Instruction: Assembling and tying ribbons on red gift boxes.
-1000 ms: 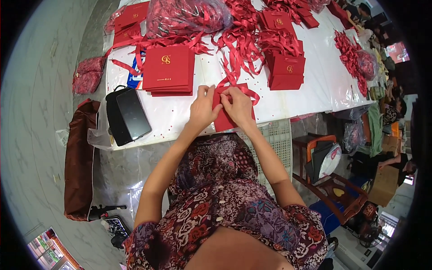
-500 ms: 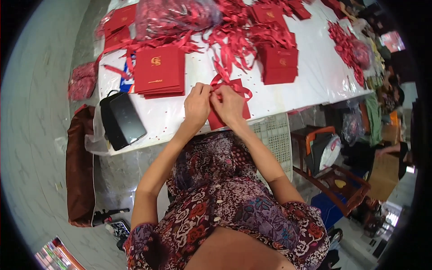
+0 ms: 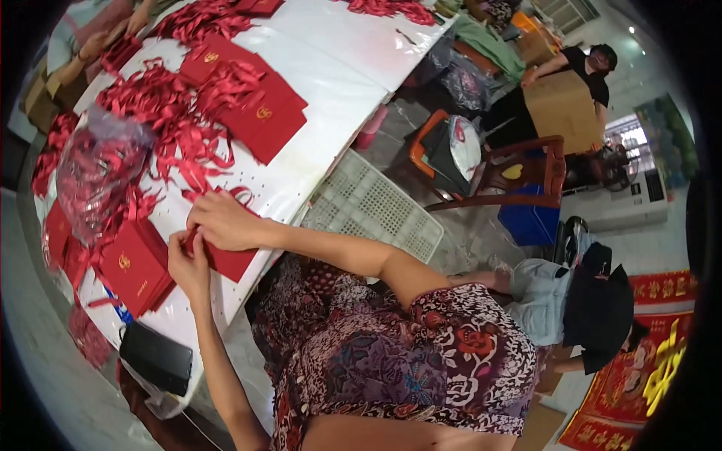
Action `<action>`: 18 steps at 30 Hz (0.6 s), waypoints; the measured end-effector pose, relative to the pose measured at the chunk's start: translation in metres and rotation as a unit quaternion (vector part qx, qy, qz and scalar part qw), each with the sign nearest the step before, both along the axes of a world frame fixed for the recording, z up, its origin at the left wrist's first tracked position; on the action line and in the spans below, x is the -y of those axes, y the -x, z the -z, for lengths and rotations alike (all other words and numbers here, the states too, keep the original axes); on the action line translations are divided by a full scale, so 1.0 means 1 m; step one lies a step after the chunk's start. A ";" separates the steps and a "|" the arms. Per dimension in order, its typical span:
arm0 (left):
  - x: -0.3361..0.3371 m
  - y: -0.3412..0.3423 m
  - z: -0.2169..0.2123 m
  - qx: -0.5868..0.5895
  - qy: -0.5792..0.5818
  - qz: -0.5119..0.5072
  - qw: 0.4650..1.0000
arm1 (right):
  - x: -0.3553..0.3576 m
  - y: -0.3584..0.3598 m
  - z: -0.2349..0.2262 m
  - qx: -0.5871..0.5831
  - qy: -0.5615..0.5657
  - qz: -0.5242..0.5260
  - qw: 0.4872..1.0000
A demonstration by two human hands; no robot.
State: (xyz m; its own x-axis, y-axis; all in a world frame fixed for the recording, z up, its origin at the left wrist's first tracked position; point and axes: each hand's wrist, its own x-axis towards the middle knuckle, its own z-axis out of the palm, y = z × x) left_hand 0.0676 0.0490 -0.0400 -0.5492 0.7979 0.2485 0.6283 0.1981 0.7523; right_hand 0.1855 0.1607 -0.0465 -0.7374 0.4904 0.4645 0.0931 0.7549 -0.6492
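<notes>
Both hands meet at the table's near edge, over a flat red card or small bag (image 3: 235, 259) with a loop of red ribbon (image 3: 243, 197) at its far end. My left hand (image 3: 188, 263) is closed in a pinch at the card's left side. My right hand (image 3: 229, 222) lies across the card, its fingers bent and pinched on the ribbon close to the left fingertips. The fingers hide the exact spot where ribbon and card meet. Beside my left hand stands a stack of red cards or bags (image 3: 135, 270) with gold print.
Another red stack (image 3: 263, 116) lies farther along the white table (image 3: 331, 98), among heaped red ribbons (image 3: 192, 146) and a clear plastic bag (image 3: 101, 173). A black phone (image 3: 156, 358) sits at the near corner. A pale crate (image 3: 376, 203), a wooden chair (image 3: 519, 169) and a person carrying a carton (image 3: 560, 113) are right.
The view has swung to the right, so the table appears tilted and farther left. Both hands stay together at the red card, and more of the room and people show.
</notes>
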 end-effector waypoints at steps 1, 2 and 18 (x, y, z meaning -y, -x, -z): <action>-0.002 -0.002 -0.002 0.005 -0.003 0.008 1.000 | -0.003 0.000 -0.003 0.005 -0.018 0.011 1.000; -0.004 -0.004 -0.004 0.008 -0.005 0.016 1.000 | -0.007 0.002 -0.006 0.004 -0.022 0.021 1.000; 0.000 -0.010 -0.040 -0.120 -0.075 0.108 0.984 | -0.060 0.006 -0.005 0.153 0.254 -0.200 0.934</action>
State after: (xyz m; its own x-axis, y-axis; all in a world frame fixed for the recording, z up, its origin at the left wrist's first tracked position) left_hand 0.0775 0.0491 -0.0002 -0.2809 0.8346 0.4739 0.8073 -0.0615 0.5869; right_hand 0.1799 0.2211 -0.0411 -0.9687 0.2475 -0.0161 0.1101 0.3709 -0.9221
